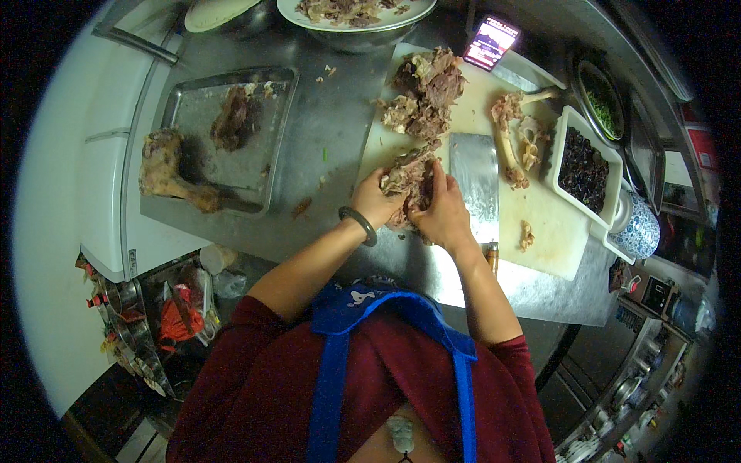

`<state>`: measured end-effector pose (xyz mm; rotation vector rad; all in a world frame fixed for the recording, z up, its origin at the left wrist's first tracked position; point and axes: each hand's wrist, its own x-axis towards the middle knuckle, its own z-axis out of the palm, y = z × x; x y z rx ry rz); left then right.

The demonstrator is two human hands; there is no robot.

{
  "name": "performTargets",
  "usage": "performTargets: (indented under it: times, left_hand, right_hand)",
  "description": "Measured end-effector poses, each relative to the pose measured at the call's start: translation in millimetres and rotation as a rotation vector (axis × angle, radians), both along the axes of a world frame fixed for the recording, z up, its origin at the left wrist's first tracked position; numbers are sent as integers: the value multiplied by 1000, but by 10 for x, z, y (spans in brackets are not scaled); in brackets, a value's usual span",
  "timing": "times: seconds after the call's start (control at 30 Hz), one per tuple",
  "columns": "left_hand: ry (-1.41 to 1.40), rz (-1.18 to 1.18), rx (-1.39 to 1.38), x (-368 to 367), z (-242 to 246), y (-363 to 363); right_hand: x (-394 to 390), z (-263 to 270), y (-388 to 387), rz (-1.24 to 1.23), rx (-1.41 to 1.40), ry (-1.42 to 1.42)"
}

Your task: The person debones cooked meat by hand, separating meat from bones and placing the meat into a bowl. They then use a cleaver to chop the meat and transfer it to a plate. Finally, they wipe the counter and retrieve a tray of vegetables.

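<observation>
Between both hands is a chunk of cooked meat (410,180) at the near left edge of the white cutting board (472,107). My left hand (375,199) grips its left side, and my right hand (444,208) grips its right side with the thumb pressed in. Part of the chunk is hidden by the fingers. A heap of cooked meat (431,87) lies on the board just beyond it. Right of my right hand, a cleaver (476,173) lies flat, its wooden handle (492,256) towards me. Stripped bones (509,144) rest farther right on the board.
A metal tray (278,144) at left holds a piece of meat (234,118); a large meaty bone (165,168) lies across its corner. A plate of meat (353,13) sits atop a metal bowl at the back. A lit phone (492,43) and a white tub of dark food (583,171) are at right.
</observation>
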<state>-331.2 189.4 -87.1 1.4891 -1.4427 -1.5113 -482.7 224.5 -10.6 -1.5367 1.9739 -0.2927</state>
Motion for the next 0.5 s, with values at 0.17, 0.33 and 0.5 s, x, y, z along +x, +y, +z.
performTargets:
  times: [0.17,0.33,0.5]
  left_hand:
    - [-110,-90,-25,-28,92,2]
    - [-140,-112,-54,-58,104,18]
    - [-71,-75,-65,-20,14,-9]
  right_hand:
    - [-8,-58,-85,-5,61,122]
    - [-117,-129,-144,10,68,135]
    - [-285,-280,-167,40,-4,1]
